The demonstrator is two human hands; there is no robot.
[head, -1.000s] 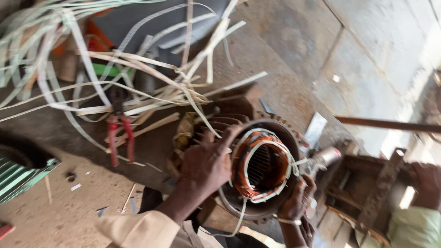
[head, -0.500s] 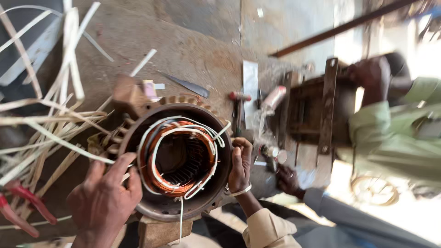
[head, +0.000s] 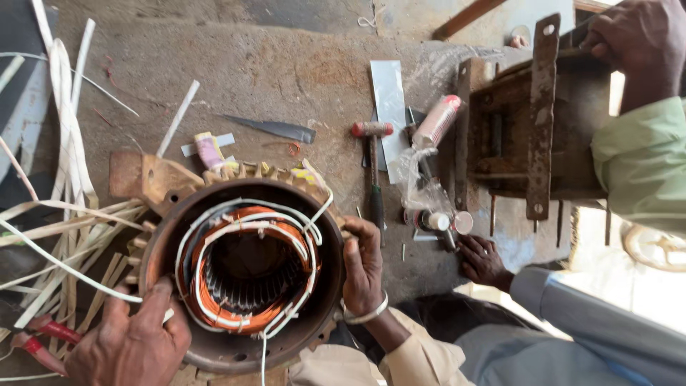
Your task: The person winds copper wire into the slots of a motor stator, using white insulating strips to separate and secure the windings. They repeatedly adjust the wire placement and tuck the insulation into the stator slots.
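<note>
While the person holds it from both sides, the round motor shell [head: 243, 279] sits near them on the dusty floor [head: 286, 78], its open hole facing up. Their left hand [head: 132, 343] grips the near left rim, fingers curled. Their right hand [head: 363, 266] clasps the right rim. Both hands touch it. A small hammer [head: 373, 168] lies just right.

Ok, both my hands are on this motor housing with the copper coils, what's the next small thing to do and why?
Probably tuck the loose white sleeved leads down against the copper winding. They loop above the coil near your right hand, while your left hand steadies the stator housing on its opposite rim.
</note>
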